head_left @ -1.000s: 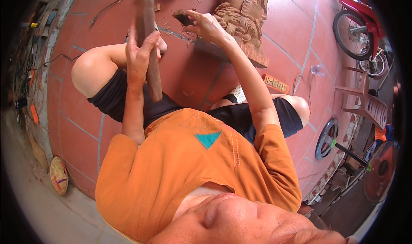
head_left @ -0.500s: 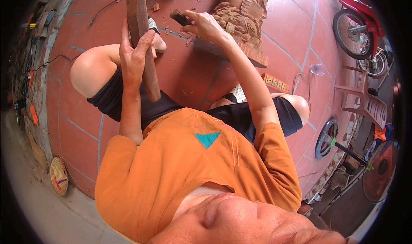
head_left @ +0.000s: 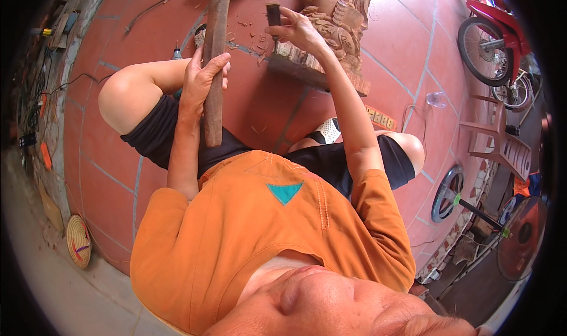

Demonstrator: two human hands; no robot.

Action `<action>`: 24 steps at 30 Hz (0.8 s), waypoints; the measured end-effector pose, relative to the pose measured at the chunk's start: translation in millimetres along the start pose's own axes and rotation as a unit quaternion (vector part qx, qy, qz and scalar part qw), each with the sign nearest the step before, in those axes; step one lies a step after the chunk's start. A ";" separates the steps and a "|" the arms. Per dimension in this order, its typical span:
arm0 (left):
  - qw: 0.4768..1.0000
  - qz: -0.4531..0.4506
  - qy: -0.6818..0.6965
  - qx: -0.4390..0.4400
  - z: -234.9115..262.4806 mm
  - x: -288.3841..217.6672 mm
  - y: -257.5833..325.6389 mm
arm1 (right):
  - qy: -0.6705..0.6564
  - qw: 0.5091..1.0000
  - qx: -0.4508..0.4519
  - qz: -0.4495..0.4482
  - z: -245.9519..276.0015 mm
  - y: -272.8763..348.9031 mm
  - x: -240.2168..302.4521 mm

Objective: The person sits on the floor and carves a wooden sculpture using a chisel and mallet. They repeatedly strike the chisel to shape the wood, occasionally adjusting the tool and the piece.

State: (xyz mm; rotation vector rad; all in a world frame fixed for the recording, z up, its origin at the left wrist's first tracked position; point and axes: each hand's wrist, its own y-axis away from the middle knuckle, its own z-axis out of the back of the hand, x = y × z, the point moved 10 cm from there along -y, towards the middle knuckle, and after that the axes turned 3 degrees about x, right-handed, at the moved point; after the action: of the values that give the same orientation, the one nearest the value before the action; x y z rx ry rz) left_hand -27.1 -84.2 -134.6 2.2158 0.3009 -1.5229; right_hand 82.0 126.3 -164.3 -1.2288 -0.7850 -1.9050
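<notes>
My left hand point(head_left: 201, 82) is wrapped round a long, thick wooden mallet point(head_left: 215, 105), shaped like a club. Its far end runs out of the top of the view. Pinched between the thumb and fingers of my right hand point(head_left: 300, 32) is a dark-handled chisel point(head_left: 273, 16), held nearly upright; its lower part is mostly hidden. Right beside that hand lies a carved wooden figure point(head_left: 336, 26), with a rough flat base point(head_left: 307, 67) toward me. The chisel is at the left of the carving, and I cannot tell whether it touches the wood.
Wood chips point(head_left: 260, 43) lie scattered on the red tiled floor point(head_left: 390, 35). An orange power strip point(head_left: 381, 118) and a clear cup point(head_left: 437, 99) are right of my forearm. Farther right stand a red motorbike point(head_left: 496, 29), a plastic chair point(head_left: 502, 141) and a fan point(head_left: 520, 238).
The mallet has swung to the right and stands straighter, in my left hand. My right hand has turned the chisel from slanted to nearly upright and shifted slightly right.
</notes>
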 end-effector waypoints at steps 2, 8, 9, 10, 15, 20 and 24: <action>0.999 0.032 -0.007 -0.016 10.0 7.8 -1.2 | 0.016 1.000 0.005 -0.008 1.8 1.7 -0.7; 0.996 0.038 0.078 0.005 9.0 6.0 -0.3 | 0.225 0.972 -0.009 0.067 -10.6 8.6 34.5; 0.996 0.023 0.080 0.006 8.7 3.2 0.1 | 0.185 0.980 -0.013 0.067 -8.1 8.2 35.2; 0.997 0.009 0.082 0.008 7.9 0.6 0.5 | 0.144 0.987 -0.017 0.066 -5.2 7.9 35.5; 0.998 0.010 0.063 -0.004 0.7 -4.4 3.8 | 0.145 0.988 -0.014 0.050 -0.9 7.8 35.9; 0.999 -0.018 -0.032 0.007 3.1 0.6 1.6 | 0.215 0.975 -0.031 0.047 -11.4 12.1 33.3; 0.997 -0.045 -0.062 0.001 -1.9 -5.7 3.5 | 0.218 0.975 -0.011 0.028 -11.8 11.7 35.1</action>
State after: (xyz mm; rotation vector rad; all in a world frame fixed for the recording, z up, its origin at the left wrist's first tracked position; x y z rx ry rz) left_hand -26.2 -86.0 -128.0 2.1233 0.3652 -1.7013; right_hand 76.1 101.7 -134.7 -0.7884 -0.4897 -2.0375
